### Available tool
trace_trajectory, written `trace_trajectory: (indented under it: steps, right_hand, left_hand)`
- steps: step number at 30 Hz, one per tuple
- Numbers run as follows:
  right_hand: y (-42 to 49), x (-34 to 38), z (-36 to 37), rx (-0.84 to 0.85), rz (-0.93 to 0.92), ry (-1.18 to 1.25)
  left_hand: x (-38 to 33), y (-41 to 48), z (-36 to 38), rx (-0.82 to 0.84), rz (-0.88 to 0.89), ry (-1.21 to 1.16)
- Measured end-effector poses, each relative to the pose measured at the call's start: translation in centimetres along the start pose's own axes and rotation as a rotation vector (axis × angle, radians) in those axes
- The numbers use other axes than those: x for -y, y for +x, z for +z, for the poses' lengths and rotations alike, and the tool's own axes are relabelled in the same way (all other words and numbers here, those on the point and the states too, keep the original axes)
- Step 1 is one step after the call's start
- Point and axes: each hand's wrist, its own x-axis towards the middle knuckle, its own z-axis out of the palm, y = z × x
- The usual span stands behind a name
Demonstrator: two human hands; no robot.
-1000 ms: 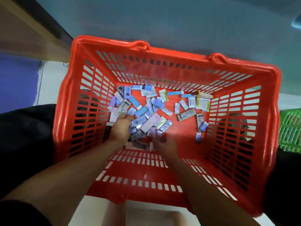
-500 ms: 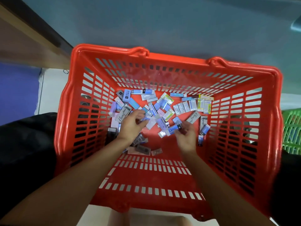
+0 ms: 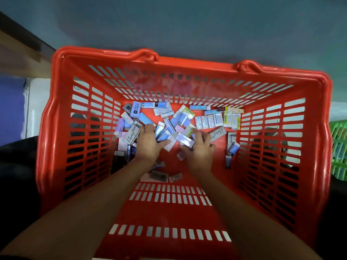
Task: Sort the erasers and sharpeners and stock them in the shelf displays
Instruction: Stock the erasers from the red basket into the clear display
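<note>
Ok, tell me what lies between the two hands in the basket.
In the head view, a pale wrapped eraser lies between the left hand and the right hand, close by the left thumb; below it the red basket floor is bare.

Head view, steeply down, close over basket (image 3: pixel 187 63)

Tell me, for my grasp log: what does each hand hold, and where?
The right hand pinches a pale eraser pack by its near edge; the left hand curls round blue packs, exact hold unclear.
</note>
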Motion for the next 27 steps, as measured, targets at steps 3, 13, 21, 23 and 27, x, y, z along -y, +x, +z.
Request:
trace_trajectory:
  steps: [3, 13, 21, 23, 27]
  right_hand:
    - [0.3, -0.3, -0.2, -0.013, 0.080, 0.197]
    - [-0.2, 0.4, 0.5, 0.027, 0.155, 0.483]
    - [-0.3, 1.0, 1.0, -0.056, 0.125, 0.575]
    - [-0.4, 1.0, 0.9, -0.028, 0.143, 0.678]
    - [-0.9, 1.0, 0.4, 0.005, 0.194, 0.807]
  left_hand:
    - [0.0, 0.4, -0.1, 0.030, -0.039, -0.066]
    - [-1.1, -0.9, 0.2, -0.025, -0.050, -0.187]
    - [1.0, 2.8, 3.1, 0.151, -0.172, -0.261]
    - [-0.8, 1.9, 1.7, 0.128, -0.190, -0.299]
    - [-1.5, 0.6, 0.7, 0.102, -0.212, -0.394]
